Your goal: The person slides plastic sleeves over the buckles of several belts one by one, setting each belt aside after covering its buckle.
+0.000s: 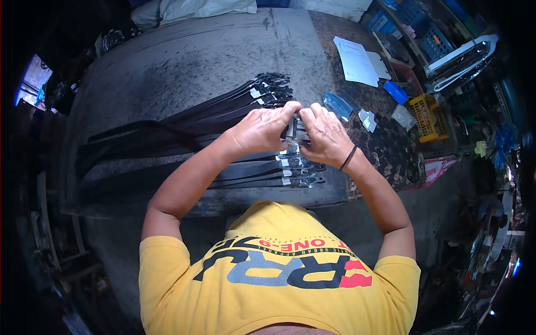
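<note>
Long black straps (151, 146), which look like belts, lie in two bundles across the worktable. White tags (285, 163) and dark, shiny end pieces show at their right ends. My left hand (265, 128) is closed, thumb and fingertips around the tagged end of a strap (295, 131) over the middle of the bundles. My right hand (326, 137) grips the same end from the right, its fingertips close to those of my left. Part of that end is hidden by my fingers. A farther bundle of strap ends (271, 86) fans out just beyond my left hand.
Right of my hands lie a clear bluish plastic packet (338, 106), a small white paper piece (367, 120) and a blue object (395, 92). Paper sheets (357, 61) rest farther back. A yellow basket (429, 118) stands by the table's right edge, near crowded shelves.
</note>
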The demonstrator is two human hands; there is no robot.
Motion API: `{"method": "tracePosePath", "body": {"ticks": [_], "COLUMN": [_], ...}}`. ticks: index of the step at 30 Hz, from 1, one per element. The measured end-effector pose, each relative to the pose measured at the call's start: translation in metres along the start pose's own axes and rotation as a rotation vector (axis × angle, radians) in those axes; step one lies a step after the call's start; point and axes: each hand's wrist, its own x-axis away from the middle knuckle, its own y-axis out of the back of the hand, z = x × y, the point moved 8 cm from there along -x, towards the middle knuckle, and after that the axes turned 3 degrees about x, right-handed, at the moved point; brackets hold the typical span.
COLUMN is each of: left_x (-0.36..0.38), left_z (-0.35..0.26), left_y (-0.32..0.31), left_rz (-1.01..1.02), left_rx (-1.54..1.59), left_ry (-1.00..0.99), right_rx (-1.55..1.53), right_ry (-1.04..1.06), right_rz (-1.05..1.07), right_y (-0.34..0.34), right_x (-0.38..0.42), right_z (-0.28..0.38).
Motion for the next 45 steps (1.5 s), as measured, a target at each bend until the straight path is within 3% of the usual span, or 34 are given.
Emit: {"method": "tracePosePath", "body": {"ticks": [2,4,6,10,12,13,17,23,27,30,36,39,41,44,45], "left_x": [0.003,0.007,0.008,0.009,0.015,0.016,0.019,0.009,0.007,0.017,0.009,0.008,0.010,0.012,0.011], "left_z": [-0.002,0.008,0.041,0.054,0.061,0.061,0.057,0.041,0.038,0.041,0.035,0.032,0.037,0.040,0.046], "left_y": [0.009,0.013,0.005,0.006,-0.007,-0.008,-0.013,-0.007,-0.006,-0.006,-0.007,-0.007,-0.005,-0.011,-0.018], "left_rz": [0.023,0.272,0.229,0.231,0.388,0.276,0.188,0.052,0.110,0.247,0.260,0.122,0.139,0.254,0.241], "left_rx": [0.096,0.550,0.827,0.593,0.406,0.435,0.572,0.462,0.453,0.814,0.523,0.502,0.538,0.478,0.538], "left_ry": [-0.090,0.133,0.124,0.035,0.191,0.134,0.214,0.153,0.157,0.185,0.110,-0.012,0.134,0.158,0.128], "right_rx": [-0.014,-0.043,-0.047,-0.036,-0.026,-0.017,0.029,0.086,0.079,0.043,0.102,0.121,0.136,0.138,0.153], "right_ry": [-0.001,-0.010,-0.003,0.023,0.022,0.017,0.012,0.061,0.073,0.053,0.107,0.130,0.134,0.181,0.147], "right_rz": [0.007,0.018,0.014,0.024,0.017,0.013,0.034,-0.001,-0.004,0.033,-0.030,-0.093,-0.068,-0.134,-0.049], "right_y": [0.001,0.004,0.004,-0.001,-0.002,-0.002,-0.003,-0.006,-0.005,-0.002,-0.009,-0.005,-0.005,-0.005,-0.007], "right_x": [0.001,0.002,0.001,-0.002,-0.002,-0.002,-0.002,-0.005,-0.007,-0.008,-0.013,-0.015,-0.015,-0.012,-0.013], "right_z": [-0.001,-0.003,-0.002,0.002,0.003,0.003,0.001,0.004,0.008,0.007,0.018,0.024,0.025,0.032,0.034]}}
